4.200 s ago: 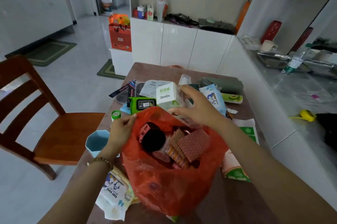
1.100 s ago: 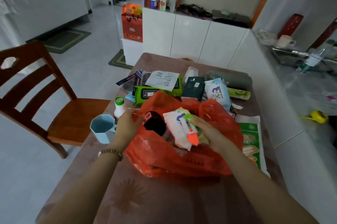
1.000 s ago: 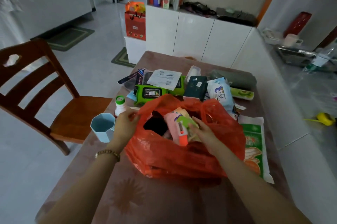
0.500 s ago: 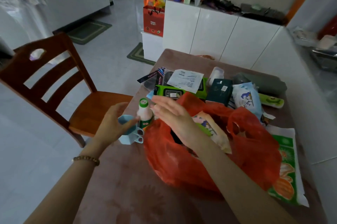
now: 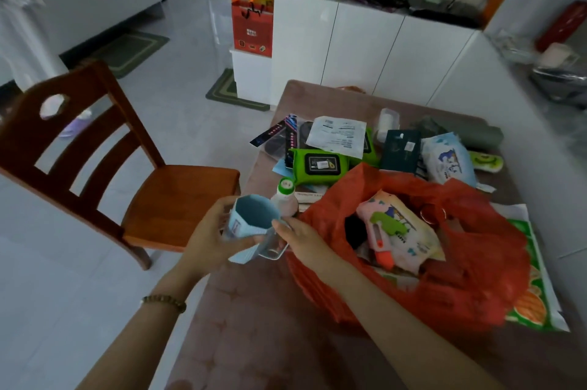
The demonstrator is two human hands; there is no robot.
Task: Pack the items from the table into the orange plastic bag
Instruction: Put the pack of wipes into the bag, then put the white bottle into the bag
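Two hands on one cup, right at the near-left edge of the counter (image 5: pixel 254 326)! The left hand (image 5: pixel 211 238) is wrapped around the pale blue hexagonal plastic cup (image 5: pixel 251 221), fingers curled under its side, the cup lifted and tilted so its open mouth faces up. The right hand (image 5: pixel 301 242) comes in from three o'clock of the cup, fingers loosely curled and touching its clear handle; whether it truly grips the handle I cannot tell. A brown bead bracelet (image 5: pixel 163 303) sits on the left wrist.

Just behind the cup, at twelve o'clock, a small white bottle with a green cap (image 5: pixel 285 195) stands upright. At three o'clock of the hands lies the orange plastic bag (image 5: pixel 476 288), mouth wide open, slumped on the counter. Inside it, a pink and white wipes packet with a green flap (image 5: pixel 397 230) lies on top, with an orange and white cutter-like tool (image 5: pixel 379 246) resting against it.

Further out, at twelve o'clock of the bag: a bright green wipes pack with a black lid (image 5: pixel 320 165), a white printed sheet (image 5: pixel 338 135) lying across it, a dark green box (image 5: pixel 400 151) and a light blue and white wipes pack (image 5: pixel 448 160). A green and orange printed flat packet (image 5: pixel 533 294) peeks out from under the bag's right side. At nine o'clock, off the counter, stands a brown wooden chair (image 5: pixel 95 151).
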